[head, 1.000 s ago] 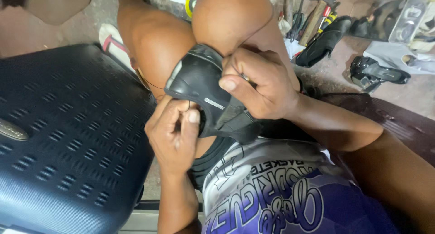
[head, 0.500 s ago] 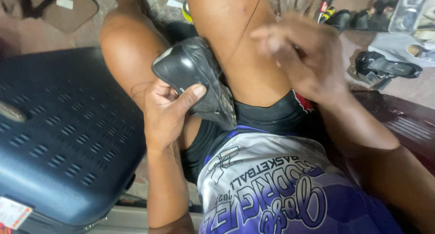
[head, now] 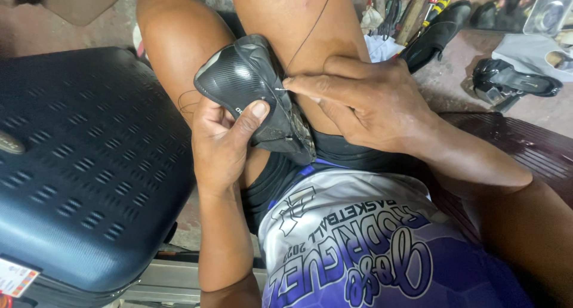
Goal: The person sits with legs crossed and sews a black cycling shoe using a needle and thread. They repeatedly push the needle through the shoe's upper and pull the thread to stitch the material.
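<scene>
Black shoe [head: 248, 84], carbon-weave textured toe, worn gritty sole edge, held between the knees; its heel end is hidden behind the thigh. Left hand [head: 224, 144] clamped around the shoe from below, thumb pressed on the upper. Right hand [head: 364, 102]: fingertips pinched together at the sole seam on a thin dark thread [head: 310, 30]; needle too small to make out. Dark ribbed hard-shell suitcase [head: 71, 165] at left, cut off by frame edge.
</scene>
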